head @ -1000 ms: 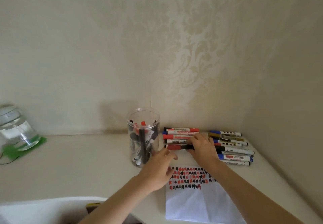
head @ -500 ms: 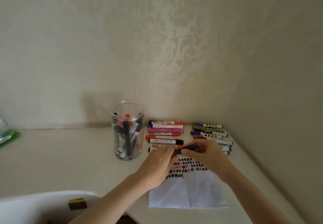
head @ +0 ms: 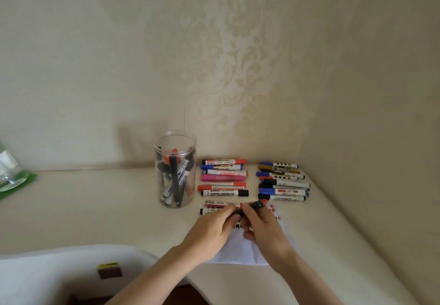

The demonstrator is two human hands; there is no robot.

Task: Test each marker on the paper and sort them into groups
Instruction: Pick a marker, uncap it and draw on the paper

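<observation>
Both hands hold one dark marker (head: 255, 205) with a red end, just above the white paper (head: 240, 252). My left hand (head: 212, 231) pinches its left part and my right hand (head: 260, 228) grips its right part. The paper carries red and black test marks, mostly hidden by my hands. A clear jar (head: 175, 169) left of the hands holds several markers. Right of the jar lies a row of several mostly red markers (head: 223, 178). Further right lies a second row of mostly blue and black markers (head: 282, 182).
The cream table (head: 95, 204) ends at the wall behind and at a side wall on the right. A glass vessel on a green mat (head: 9, 176) stands at the far left. A white chair edge with a yellow-brown block (head: 109, 270) is at the lower left.
My right hand lifted a dark marker out of the left row and brought it above the paper. My left hand joined it on the marker. The view swung left, then right again.
</observation>
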